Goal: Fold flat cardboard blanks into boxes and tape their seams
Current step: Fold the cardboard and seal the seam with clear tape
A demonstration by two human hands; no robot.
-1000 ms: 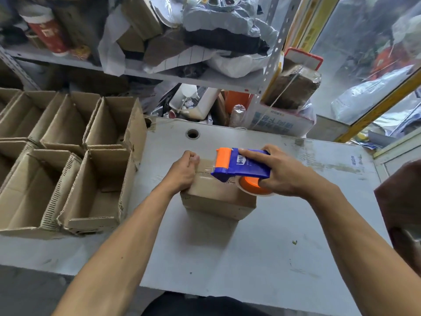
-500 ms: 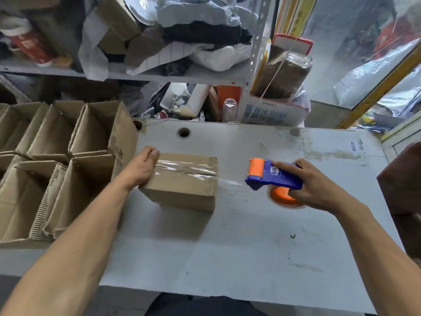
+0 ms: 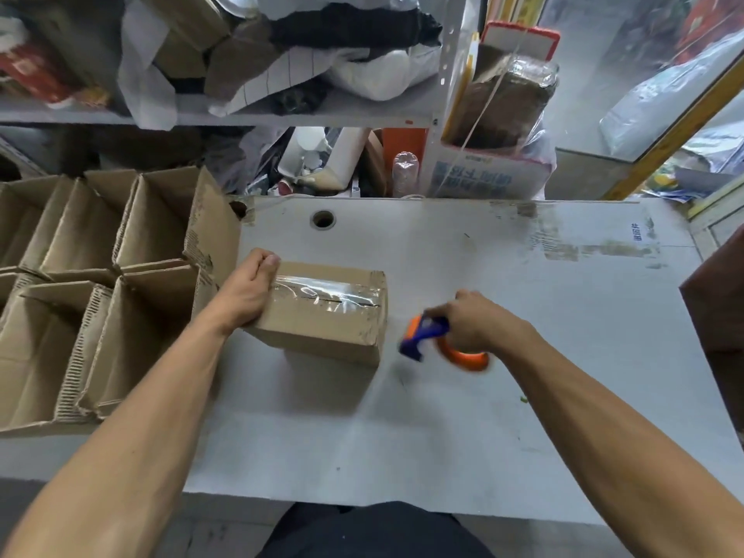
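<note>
A small closed brown cardboard box (image 3: pixel 322 316) sits on the pale grey bench (image 3: pixel 503 283), left of its centre, with a strip of clear shiny tape (image 3: pixel 322 289) running along the seam in its top face and down over its right end. The left hand (image 3: pixel 245 294) lies against the box's left end, palm on the side wall and fingers curled over the top edge, touching the end of the tape, so it grips the box. The right hand (image 3: pixel 475 322) is just right of the box and apart from it, its fingers closed round a blue and orange plastic tape dispenser (image 3: pixel 426 336) that carries an orange-cored roll. The dispenser is blurred, and a faint pale streak slanting down across the bench below it may be a loose length of tape, though the view is too soft to be sure.

At the left edge of the bench stands a cluster of open-topped brown cardboard boxes (image 3: pixel 104 283), packed against one another, the nearest one just beside the left hand. Behind the bench a grey metal shelf (image 3: pixel 282 114) holds bags, cardboard and folded cloth, and a clear plastic bottle (image 3: pixel 404 171) stands below it next to a white printed carton (image 3: pixel 483 179).
</note>
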